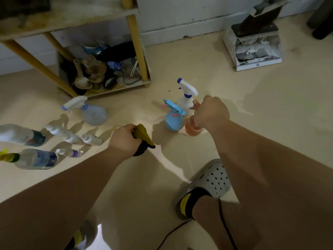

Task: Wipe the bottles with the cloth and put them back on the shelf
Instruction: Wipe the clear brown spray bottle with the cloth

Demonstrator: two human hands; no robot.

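The orange spray bottle (192, 127) is in the right hand (210, 112), whose fingers curl round its neck below the trigger head; it hangs low over the floor (261, 127), and whether its base touches down cannot be told. Just beside it stands the blue spray bottle (173, 119), and behind that the white spray bottle (186, 99) with a blue nozzle. A fourth trigger bottle, the clear spray bottle (92, 113), stands apart to the left, near the foot of the shelf (134, 35).

The left hand (124, 139) is a fist clenched round the yellow-and-black cloth (144, 141), held above the floor between the two groups.

Five more bottles stand on the floor at far left: a large clear bottle (21, 135), a tall white bottle (62, 132), a small white bottle (91, 139), a blue-labelled bottle (37, 158) with a yellow-green head, and a small purple-labelled bottle (71, 153).

The shelf's lowest board carries mixed clutter, a brush (110, 82) among it. One grey clog (213, 177) and a black cable (228, 231) show near the bottom edge
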